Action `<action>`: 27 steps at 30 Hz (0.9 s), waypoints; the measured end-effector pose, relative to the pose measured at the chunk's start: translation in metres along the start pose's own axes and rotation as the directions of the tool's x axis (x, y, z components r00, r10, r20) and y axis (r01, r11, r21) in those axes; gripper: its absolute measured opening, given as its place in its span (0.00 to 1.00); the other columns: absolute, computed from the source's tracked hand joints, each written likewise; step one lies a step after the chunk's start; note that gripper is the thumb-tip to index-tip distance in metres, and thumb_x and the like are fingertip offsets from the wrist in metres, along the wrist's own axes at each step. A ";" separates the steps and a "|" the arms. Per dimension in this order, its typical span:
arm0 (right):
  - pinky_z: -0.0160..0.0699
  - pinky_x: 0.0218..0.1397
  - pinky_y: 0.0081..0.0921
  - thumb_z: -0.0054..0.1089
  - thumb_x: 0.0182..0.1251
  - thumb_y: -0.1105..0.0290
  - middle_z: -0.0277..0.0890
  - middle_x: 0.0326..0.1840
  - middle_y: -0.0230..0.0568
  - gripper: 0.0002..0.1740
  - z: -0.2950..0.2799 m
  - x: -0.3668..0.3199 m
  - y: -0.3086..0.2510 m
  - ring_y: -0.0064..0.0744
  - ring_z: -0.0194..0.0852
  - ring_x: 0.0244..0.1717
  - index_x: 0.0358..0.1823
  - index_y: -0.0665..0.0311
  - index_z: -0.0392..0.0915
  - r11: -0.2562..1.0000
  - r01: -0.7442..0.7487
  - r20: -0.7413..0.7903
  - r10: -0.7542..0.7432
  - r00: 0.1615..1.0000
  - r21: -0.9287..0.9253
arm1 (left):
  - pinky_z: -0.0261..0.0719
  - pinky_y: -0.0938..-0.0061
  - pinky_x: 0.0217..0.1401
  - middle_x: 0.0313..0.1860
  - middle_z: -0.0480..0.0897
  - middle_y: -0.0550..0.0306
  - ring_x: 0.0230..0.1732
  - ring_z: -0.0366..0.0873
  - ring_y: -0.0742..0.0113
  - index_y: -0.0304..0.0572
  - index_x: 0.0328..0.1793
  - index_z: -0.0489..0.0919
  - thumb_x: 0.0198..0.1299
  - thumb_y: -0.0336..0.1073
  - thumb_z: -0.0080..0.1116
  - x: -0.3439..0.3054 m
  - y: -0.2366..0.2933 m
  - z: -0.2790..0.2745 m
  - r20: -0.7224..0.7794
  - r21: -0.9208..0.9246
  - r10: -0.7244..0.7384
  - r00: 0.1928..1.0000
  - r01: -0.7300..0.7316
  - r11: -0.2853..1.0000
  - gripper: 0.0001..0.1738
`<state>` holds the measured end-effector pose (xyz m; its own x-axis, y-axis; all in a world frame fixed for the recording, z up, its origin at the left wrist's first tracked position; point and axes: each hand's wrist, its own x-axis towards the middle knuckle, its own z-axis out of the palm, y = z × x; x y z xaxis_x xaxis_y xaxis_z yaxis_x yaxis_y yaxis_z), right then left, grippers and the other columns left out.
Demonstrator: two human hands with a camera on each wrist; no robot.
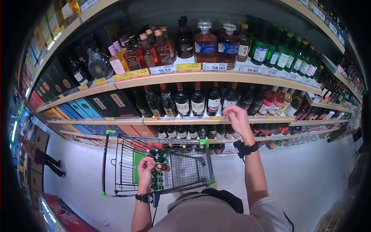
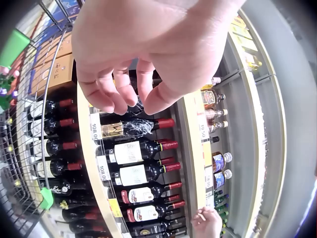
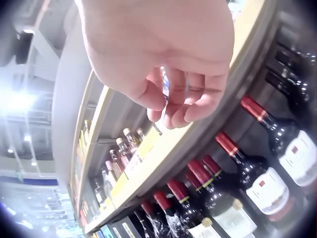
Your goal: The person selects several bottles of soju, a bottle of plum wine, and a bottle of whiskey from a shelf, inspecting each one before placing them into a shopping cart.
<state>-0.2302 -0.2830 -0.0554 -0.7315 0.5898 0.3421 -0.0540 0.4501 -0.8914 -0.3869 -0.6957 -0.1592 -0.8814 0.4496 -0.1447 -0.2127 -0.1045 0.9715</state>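
Note:
My left hand [image 1: 145, 174] hovers over the shopping cart [image 1: 193, 185], its fingers loosely curled around nothing. Beneath and beside it in the cart lie several green bottles [image 1: 157, 180] and a brown-topped one [image 1: 165, 168]. In the left wrist view, bent fingertips overlap the shelf of wine bottles [image 2: 130, 152]. My right hand [image 1: 237, 120] is raised in front of the middle shelf, close to the red-capped wine bottles [image 1: 213, 102] with pale labels. Its fingers [image 3: 203, 106] hang half bent in the right wrist view, with nothing held.
Above the wine, a shelf edge [image 1: 181, 69] with price tags juts out, bearing square decanter-like bottles [image 1: 205, 42] and green bottles [image 1: 259, 52]. Dark boxes [image 1: 112, 103] stand left of the wine. Another person [image 1: 40, 156] is at the far left.

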 end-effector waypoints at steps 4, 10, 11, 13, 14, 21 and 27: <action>0.76 0.37 0.21 0.56 0.71 0.75 0.83 0.34 0.37 0.07 -0.038 0.037 -0.029 0.21 0.80 0.34 0.43 0.69 0.82 0.980 0.197 -0.032 -0.198 0.980 -0.032 | 0.77 0.77 0.43 0.40 0.80 0.65 0.39 0.77 0.74 0.43 0.48 0.78 0.64 0.26 0.59 -0.002 0.005 0.024 -0.027 0.054 -0.045 0.999 0.046 0.997 0.08; 0.77 0.38 0.20 0.59 0.71 0.73 0.84 0.35 0.36 0.08 -0.078 0.094 -0.056 0.21 0.79 0.33 0.45 0.69 0.82 0.952 0.307 -0.095 -0.304 0.948 0.015 | 0.77 0.77 0.45 0.41 0.79 0.66 0.41 0.78 0.75 0.43 0.46 0.78 0.64 0.28 0.62 -0.030 0.051 0.067 -0.080 0.106 0.000 0.997 0.008 0.994 0.07; 0.77 0.38 0.20 0.59 0.71 0.73 0.84 0.35 0.36 0.08 -0.080 0.102 -0.058 0.21 0.79 0.33 0.45 0.69 0.82 0.940 0.340 -0.126 -0.335 0.934 0.018 | 0.76 0.77 0.45 0.41 0.79 0.66 0.41 0.78 0.75 0.44 0.46 0.78 0.65 0.28 0.62 -0.030 0.062 0.071 -0.073 0.130 0.029 0.997 -0.019 0.991 0.06; 0.78 0.39 0.20 0.60 0.70 0.72 0.84 0.36 0.36 0.08 -0.085 0.120 -0.062 0.22 0.78 0.33 0.45 0.69 0.82 0.913 0.407 -0.195 -0.396 0.897 0.016 | 0.76 0.77 0.46 0.40 0.79 0.65 0.41 0.78 0.74 0.44 0.45 0.78 0.65 0.27 0.62 -0.031 0.070 0.082 -0.095 0.139 0.047 0.994 -0.033 0.990 0.06; 0.80 0.41 0.23 0.62 0.69 0.70 0.84 0.41 0.39 0.11 -0.088 0.130 -0.062 0.26 0.79 0.38 0.48 0.68 0.80 0.909 0.416 -0.197 -0.404 0.894 0.028 | 0.76 0.77 0.46 0.40 0.79 0.65 0.41 0.78 0.74 0.44 0.45 0.78 0.65 0.27 0.62 -0.031 0.073 0.086 -0.096 0.139 0.053 0.994 -0.039 0.990 0.06; 0.78 0.63 0.41 0.74 0.57 0.56 0.75 0.62 0.59 0.40 -0.094 0.200 -0.066 0.50 0.77 0.61 0.66 0.70 0.69 0.892 0.344 -0.207 -0.411 0.888 -0.294 | 0.74 0.80 0.43 0.38 0.79 0.65 0.36 0.75 0.76 0.43 0.46 0.77 0.67 0.26 0.58 -0.022 0.092 0.125 -0.048 0.169 0.128 0.991 -0.118 0.978 0.04; 0.70 0.73 0.42 0.79 0.51 0.48 0.68 0.68 0.72 0.60 -0.077 0.228 -0.077 0.61 0.70 0.70 0.76 0.76 0.53 0.877 0.264 -0.066 -0.316 0.947 -0.402 | 0.74 0.79 0.44 0.40 0.80 0.65 0.38 0.76 0.75 0.44 0.48 0.77 0.68 0.26 0.58 -0.011 0.088 0.166 -0.039 -0.047 0.086 0.996 -0.088 0.995 0.05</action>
<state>-0.3405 -0.1310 0.1140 -0.6305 0.4603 0.6250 0.0325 0.8201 -0.5712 -0.3264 -0.5624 -0.0405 -0.9124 0.4036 -0.0680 -0.1542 -0.1852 0.9705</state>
